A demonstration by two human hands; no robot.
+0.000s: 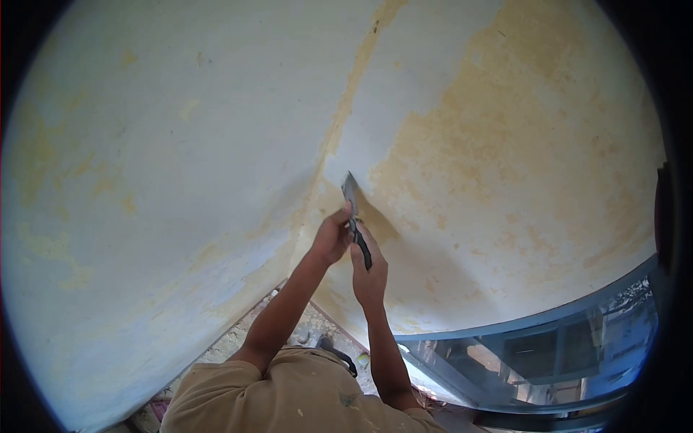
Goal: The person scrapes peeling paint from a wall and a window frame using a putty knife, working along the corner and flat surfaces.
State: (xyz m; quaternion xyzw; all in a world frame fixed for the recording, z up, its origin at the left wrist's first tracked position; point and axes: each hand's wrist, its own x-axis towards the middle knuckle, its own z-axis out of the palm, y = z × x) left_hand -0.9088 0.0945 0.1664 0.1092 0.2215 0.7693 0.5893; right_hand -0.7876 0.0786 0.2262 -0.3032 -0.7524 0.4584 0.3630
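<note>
A scraper (pixel 350 190) with a grey metal blade and a black handle points up at the wall, its tip right at the patchy surface near the corner. My right hand (pixel 371 273) is closed round the black handle. Higher up, my left hand (pixel 332 238) is closed too, its fingers pressed against the lower part of the blade. White coating surrounds a bare yellowish patch (pixel 491 123) on the right-hand wall. Along the corner between the two walls runs a yellowish strip (pixel 354 79).
A blue-framed window (pixel 548 353) lies low on the right. The left-hand wall (pixel 166 180) is whitish with yellow blotches. Pale flakes cover the floor (pixel 249 325) at the foot of the corner, where a dark shoe (pixel 336 353) shows.
</note>
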